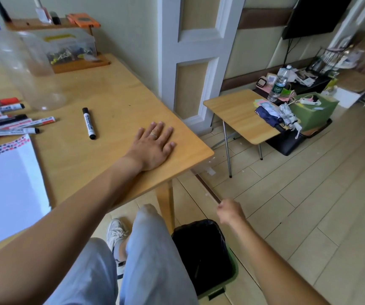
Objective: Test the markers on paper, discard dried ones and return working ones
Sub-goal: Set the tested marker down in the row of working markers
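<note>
Knees and a pale trouser leg (146,256) fill the bottom, beside a bin (201,256) lined with a black bag, set just off the desk's (115,93) near right corner, likely for dried markers; its contents are lost in shadow. Above its far rim the right grip (230,211) curls loosely; whether it holds anything I cannot tell. Left grip (155,143) lies flat, released, at that right edge. Paper (7,190) sits at the left, markers (5,122) beyond it, and one black marker (88,123) apart, near an empty clear jar (23,69).
</note>
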Tool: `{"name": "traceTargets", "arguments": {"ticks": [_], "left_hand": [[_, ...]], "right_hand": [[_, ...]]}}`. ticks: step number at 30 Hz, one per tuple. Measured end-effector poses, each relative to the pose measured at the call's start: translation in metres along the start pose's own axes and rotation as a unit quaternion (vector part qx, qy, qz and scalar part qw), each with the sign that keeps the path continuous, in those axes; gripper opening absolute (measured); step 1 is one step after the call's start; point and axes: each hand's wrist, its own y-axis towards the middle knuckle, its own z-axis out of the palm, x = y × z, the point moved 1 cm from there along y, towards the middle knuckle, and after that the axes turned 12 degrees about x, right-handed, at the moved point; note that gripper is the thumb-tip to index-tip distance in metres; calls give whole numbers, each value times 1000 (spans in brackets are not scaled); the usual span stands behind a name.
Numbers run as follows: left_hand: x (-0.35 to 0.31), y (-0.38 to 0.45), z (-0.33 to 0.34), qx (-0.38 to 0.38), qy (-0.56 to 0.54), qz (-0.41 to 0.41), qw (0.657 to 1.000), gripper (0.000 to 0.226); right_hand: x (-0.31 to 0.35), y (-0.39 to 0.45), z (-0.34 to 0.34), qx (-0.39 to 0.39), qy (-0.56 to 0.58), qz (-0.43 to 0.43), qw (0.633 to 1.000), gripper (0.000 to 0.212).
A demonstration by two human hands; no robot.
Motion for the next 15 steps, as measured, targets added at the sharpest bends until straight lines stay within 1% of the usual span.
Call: {"name": "traceTargets", "arguments": {"ticks": [2, 4, 7, 9, 10, 13, 15], "left_hand": [[1, -10, -1, -3, -10, 15, 1000, 61], [6, -23, -4, -11, -18, 35, 999, 60], [24, -45, -11, -47, -27, 55, 997, 55], [43, -66, -20, -76, -20, 47, 996, 56], [55, -77, -25, -93, -20, 44, 995, 56], [97, -115, -38, -158, -19, 30, 987, 34], [128, -141, -44, -198, -17, 9, 980, 27]], "right_hand": [[33, -20, -44, -56, 3, -47, 997, 15], [71, -42, -87, -133, 10, -103, 986, 12], [137, -83, -128, -253, 1, -202, 946, 19], [181, -110, -135, -308, -23, -261, 915, 21], [202, -122, -135, -331, -45, -274, 902, 23], [255, -152, -125, -369, -86, -299, 876, 30], [288, -166, -115, -391, -80, -337, 853, 26]]}}
